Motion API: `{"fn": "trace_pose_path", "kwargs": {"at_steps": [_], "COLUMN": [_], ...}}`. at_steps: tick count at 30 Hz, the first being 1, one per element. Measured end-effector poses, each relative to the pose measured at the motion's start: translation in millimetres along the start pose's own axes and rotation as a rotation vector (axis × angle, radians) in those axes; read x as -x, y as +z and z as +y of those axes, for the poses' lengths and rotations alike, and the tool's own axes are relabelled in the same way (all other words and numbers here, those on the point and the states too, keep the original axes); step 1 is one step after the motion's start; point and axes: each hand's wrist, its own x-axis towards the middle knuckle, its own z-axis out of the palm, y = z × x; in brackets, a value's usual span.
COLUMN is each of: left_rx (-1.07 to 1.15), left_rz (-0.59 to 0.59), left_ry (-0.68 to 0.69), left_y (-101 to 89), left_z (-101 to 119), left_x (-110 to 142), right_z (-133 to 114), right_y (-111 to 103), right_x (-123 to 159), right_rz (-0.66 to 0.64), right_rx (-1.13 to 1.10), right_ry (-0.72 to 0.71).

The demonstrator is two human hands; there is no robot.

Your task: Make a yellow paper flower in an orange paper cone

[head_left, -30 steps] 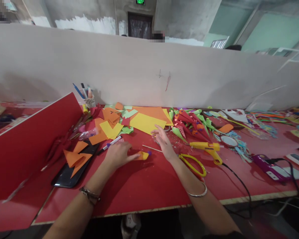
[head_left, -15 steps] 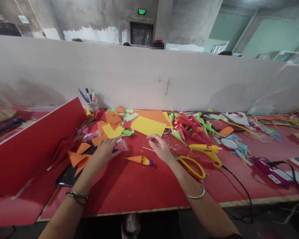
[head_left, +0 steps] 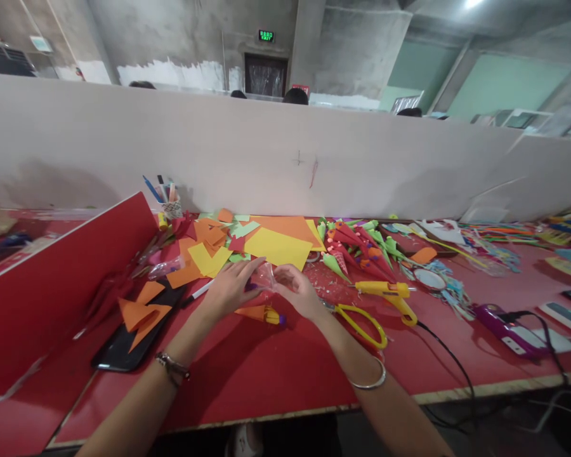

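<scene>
Between my two hands, above the middle of the red table, is a small clear plastic bag (head_left: 266,277). My left hand (head_left: 228,289) grips the bag's left side, where something purple shows by the fingers. With fingers curled, my right hand (head_left: 301,293) pinches the bag's other side. Just below them lies an orange paper cone (head_left: 252,311) with a yellow part and a purple tip at its right end. A white marker (head_left: 200,291) rests left of my left hand. Yellow-handled scissors (head_left: 361,327) lie to the right of my right hand.
A yellow glue gun (head_left: 385,293) with a black cord lies to the right, near a purple power strip (head_left: 509,333). Coloured paper sheets (head_left: 278,247) and finished-looking cones (head_left: 356,247) lie at the back. Orange pieces (head_left: 140,314) cover part of a black phone-like slab (head_left: 124,349).
My left hand let go of the orange cone, leaving it on the table, then picked up the plastic bag and brought it right. My right hand has closed on the bag's other side.
</scene>
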Motion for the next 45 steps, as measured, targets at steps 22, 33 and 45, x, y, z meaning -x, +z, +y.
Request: {"fn": "trace_pose_path", "kwargs": {"at_steps": [22,33,45], "left_rx": [-0.106,-0.219,-0.134], "left_rz": [-0.049,-0.059,-0.236], "left_ry": [0.224,0.26,0.084], "left_y": [14.0,13.9,13.8], "left_z": [7.6,12.0,11.7], "left_x": [15.5,16.3,16.3], "right_z": [-11.6,-25.0,-15.6], "right_y": [14.1,8.4,6.8], "right_x": [8.6,8.9,5.9], "right_rz": [-0.376,-0.381,-0.371], "right_rx": [0.206,0.473,1.05], "right_ry": [-0.046,-0.18,-0.441]}}
